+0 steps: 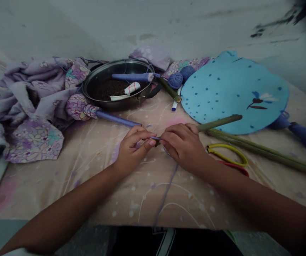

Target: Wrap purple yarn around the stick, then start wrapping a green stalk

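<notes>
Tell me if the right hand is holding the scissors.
No: the right hand grips the green stick, the left hand pinches purple yarn at its tip, and the scissors lie beside the right wrist.

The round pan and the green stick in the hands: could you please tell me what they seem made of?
The round pan looks like metal, likely steel: grey, glossy rim with reflections. The green stick in the right hand may be a plant stalk: matt, slightly uneven; the left hand pinches purple yarn at its tip.
</notes>
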### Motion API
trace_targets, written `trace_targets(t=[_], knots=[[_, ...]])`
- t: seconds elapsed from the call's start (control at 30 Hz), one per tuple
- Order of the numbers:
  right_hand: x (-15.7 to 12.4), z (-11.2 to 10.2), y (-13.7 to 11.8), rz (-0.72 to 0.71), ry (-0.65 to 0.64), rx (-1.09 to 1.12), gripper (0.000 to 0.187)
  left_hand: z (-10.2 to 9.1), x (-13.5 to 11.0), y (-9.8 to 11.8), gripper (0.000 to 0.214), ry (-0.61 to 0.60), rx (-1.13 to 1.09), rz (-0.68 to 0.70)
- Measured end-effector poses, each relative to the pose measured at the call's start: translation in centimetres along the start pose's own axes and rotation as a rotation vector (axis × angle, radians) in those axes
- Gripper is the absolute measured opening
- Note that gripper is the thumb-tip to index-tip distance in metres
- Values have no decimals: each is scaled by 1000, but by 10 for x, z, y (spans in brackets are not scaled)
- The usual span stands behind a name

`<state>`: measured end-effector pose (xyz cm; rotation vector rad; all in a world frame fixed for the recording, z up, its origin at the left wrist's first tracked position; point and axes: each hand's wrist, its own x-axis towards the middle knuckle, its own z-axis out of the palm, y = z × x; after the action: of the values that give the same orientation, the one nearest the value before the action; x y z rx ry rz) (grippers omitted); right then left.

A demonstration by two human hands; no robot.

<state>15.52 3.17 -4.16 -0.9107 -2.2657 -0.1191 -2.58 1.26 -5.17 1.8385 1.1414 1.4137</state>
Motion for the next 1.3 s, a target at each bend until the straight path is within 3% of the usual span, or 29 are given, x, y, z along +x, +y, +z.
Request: trace_targets(t=[0.27, 0.47, 0.67, 1.0, 1.17, 1.3], knots=[[0, 3, -3, -26, -20, -40, 16, -2, 2, 5, 7, -116, -130, 26], [0, 5, -1, 19, -62, -88, 24, 3, 0, 6, 8, -149, -449, -188], [0, 5, 1, -6, -171, -140, 27, 2, 5, 10, 11, 4, -574, -324], [0, -10, 3, -116, -328, -41, 39, -4, 17, 9, 17, 134, -727, -465], [-1, -5, 14, -207, -200, -249, 36, -8, 19, 14, 18, 54, -850, -549], [3, -14, 21, -227, -272, -344, 43, -4, 9, 14, 20, -34, -641, -475]])
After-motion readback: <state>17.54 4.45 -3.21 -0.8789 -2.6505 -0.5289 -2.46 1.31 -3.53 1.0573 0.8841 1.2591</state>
